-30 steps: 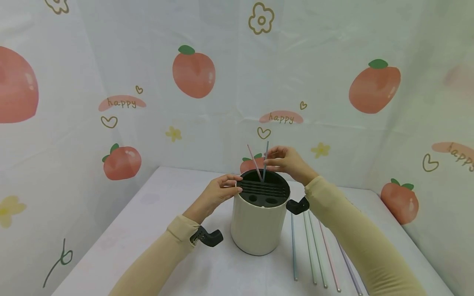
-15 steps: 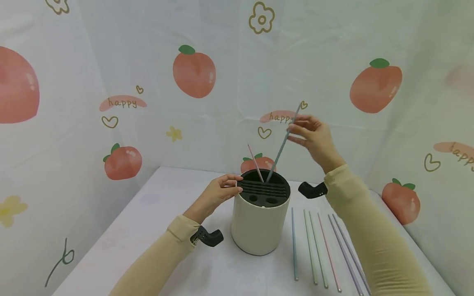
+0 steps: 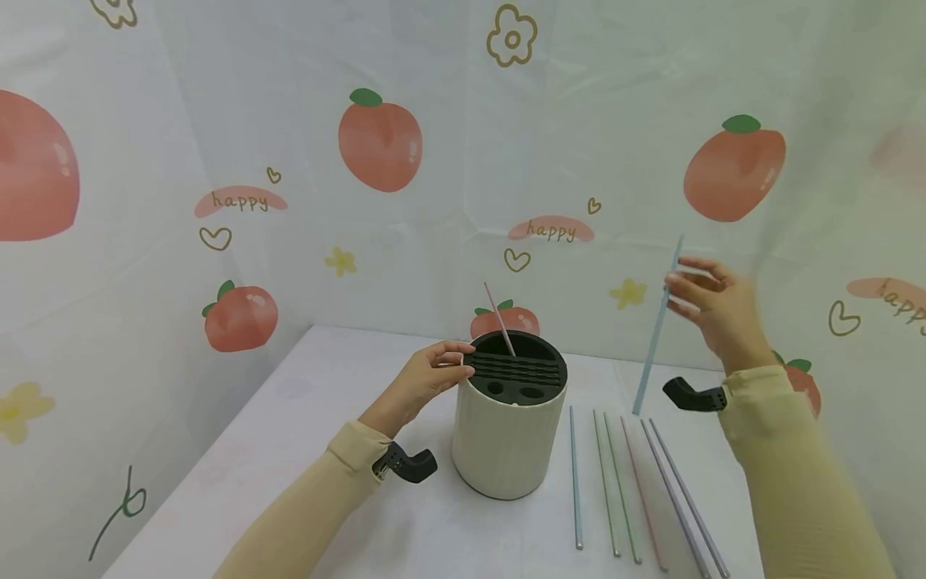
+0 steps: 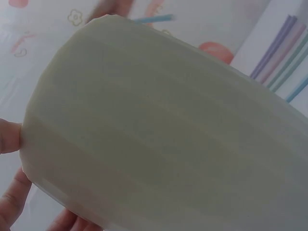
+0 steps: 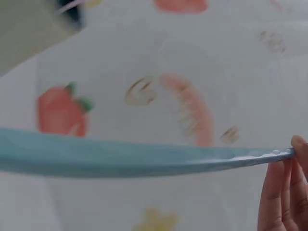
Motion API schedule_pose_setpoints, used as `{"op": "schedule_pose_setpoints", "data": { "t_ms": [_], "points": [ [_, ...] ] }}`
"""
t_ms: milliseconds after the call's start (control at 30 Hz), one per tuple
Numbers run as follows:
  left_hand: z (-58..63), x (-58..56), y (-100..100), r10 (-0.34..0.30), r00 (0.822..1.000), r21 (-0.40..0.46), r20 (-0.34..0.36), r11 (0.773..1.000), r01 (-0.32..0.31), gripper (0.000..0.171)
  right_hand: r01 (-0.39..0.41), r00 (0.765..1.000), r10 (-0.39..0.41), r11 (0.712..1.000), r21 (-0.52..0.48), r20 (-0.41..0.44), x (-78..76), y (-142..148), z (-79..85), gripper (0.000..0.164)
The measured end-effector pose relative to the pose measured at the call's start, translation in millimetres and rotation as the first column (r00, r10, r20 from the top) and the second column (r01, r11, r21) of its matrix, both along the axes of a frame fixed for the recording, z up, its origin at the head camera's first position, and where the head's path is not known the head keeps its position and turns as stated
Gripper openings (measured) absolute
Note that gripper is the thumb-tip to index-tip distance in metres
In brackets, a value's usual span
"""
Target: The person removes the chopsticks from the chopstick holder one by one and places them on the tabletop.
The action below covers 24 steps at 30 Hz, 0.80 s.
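Observation:
My right hand [image 3: 723, 310] pinches a light-blue chopstick [image 3: 654, 346] near its upper end, in the air right of the holder. Close up in the right wrist view, the chopstick [image 5: 120, 156] tapers to the fingertips [image 5: 299, 144]. A cream cylindrical utensil holder [image 3: 502, 450] with a black slotted top [image 3: 514, 370] stands upright on the table. With thumb and fingers, my left hand [image 3: 419, 382] holds its left rim; in the left wrist view the holder's wall [image 4: 163, 125] hides much of the scene. One pink chopstick [image 3: 499, 318] leans in the holder's large rear opening.
Right of the holder, chopsticks lie side by side on the white table [image 3: 405, 531]: a blue one [image 3: 575, 482], two green ones [image 3: 615, 482], a pink one [image 3: 642, 490] and two purple ones [image 3: 680, 490]. A fruit-printed cloth [image 3: 434, 241] hangs behind and at both sides.
My right hand has lifted the blue chopstick out of the holder and carried it right, then lower, over the table. The left hand stays at the rim; the pink chopstick remains inside.

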State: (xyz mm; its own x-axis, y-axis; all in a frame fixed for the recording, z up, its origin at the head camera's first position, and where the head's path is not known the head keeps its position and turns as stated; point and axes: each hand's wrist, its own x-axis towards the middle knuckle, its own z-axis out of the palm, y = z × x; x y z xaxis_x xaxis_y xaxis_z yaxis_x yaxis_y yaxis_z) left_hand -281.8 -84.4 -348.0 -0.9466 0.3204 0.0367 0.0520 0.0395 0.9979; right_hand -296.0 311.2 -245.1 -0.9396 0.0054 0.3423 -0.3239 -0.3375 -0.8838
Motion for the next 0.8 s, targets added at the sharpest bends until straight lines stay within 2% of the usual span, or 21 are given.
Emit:
{"op": "schedule_pose_setpoints", "data": {
  "t_ms": [67, 133, 233, 333, 367, 433, 533, 633, 800],
  "points": [
    [-0.2, 0.5, 0, -0.003, 1.000, -0.002, -0.001, 1.000, 0.003, 0.040, -0.011, 0.998, 0.005, 0.996, 0.087, 0.069, 0.6, 15, -30.9, 0.025],
    [-0.3, 1.0, 0, -0.005, 1.000, -0.005, -0.001, 1.000, 0.005, 0.040, -0.022, 0.990, -0.006, 0.980, 0.199, 0.140, 3.1, 29, -63.6, 0.025],
    [-0.2, 1.6, 1, -0.010, 1.000, -0.008, -0.002, 1.000, 0.010, 0.041, -0.041, 0.970, -0.051, 0.928, 0.371, 0.236, 9.1, 45, -108.2, 0.025],
    [-0.2, 1.4, 1, -0.015, 1.000, -0.008, 0.000, 1.000, 0.015, 0.041, -0.062, 0.946, -0.103, 0.872, 0.485, 0.306, 14.7, 52, -139.3, 0.022],
    [-0.2, 1.2, 1, -0.017, 1.000, -0.009, 0.000, 1.000, 0.017, 0.041, -0.065, 0.939, -0.120, 0.858, 0.509, 0.322, 16.1, 51, -146.2, 0.023],
    [-0.1, 0.9, 1, -0.016, 1.000, -0.010, 0.000, 1.000, 0.016, 0.041, -0.073, 0.925, -0.138, 0.848, 0.525, 0.353, 17.9, 48, -155.7, 0.029],
    [0.2, 0.5, 0, -0.009, 1.000, -0.012, -0.002, 1.000, 0.009, 0.041, -0.097, 0.919, -0.140, 0.827, 0.553, 0.370, 17.8, 39, -163.5, 0.044],
    [0.3, 0.4, -1, -0.005, 1.000, -0.011, -0.003, 1.000, 0.005, 0.041, -0.123, 0.914, -0.130, 0.815, 0.567, 0.385, 15.6, 28, -167.9, 0.054],
    [-0.3, 0.4, -1, -0.010, 1.000, -0.007, 0.000, 1.000, 0.010, 0.041, -0.148, 0.905, -0.121, 0.809, 0.569, 0.407, 11.7, 10, -175.7, 0.059]
  ]
}}
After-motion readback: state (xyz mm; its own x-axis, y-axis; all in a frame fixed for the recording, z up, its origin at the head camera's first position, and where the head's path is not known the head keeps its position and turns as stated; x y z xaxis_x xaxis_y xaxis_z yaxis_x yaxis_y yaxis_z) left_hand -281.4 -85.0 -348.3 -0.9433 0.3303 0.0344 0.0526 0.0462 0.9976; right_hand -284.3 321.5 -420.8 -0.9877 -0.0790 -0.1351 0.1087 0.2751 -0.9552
